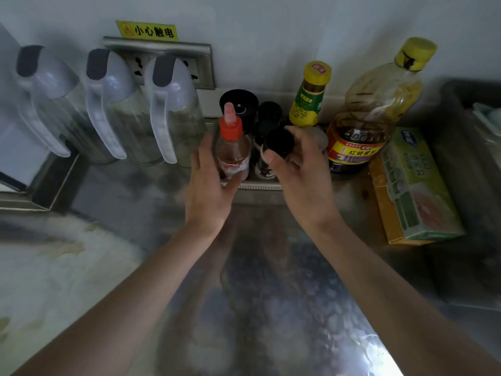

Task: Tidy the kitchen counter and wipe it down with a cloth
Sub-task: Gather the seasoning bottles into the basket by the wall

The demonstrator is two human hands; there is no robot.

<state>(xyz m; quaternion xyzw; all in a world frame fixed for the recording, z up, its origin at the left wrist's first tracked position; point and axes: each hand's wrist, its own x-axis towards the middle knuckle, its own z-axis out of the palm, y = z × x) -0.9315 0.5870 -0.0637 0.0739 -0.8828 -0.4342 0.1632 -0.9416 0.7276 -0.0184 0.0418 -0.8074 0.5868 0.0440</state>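
Observation:
My left hand is at the red-capped sauce bottle, fingers straight along its left side and thumb under its base; whether it grips is unclear. My right hand holds a small black-lidded spice jar, thumb on the lid's near edge and fingers curled behind it. Both bottles stand at a narrow white tray on the steel counter. No cloth is in view.
Three clear dispensers with white handles line the wall at left below a socket panel. Behind the tray are a black grinder, a yellow-capped bottle and a large oil bottle. A green box lies at right.

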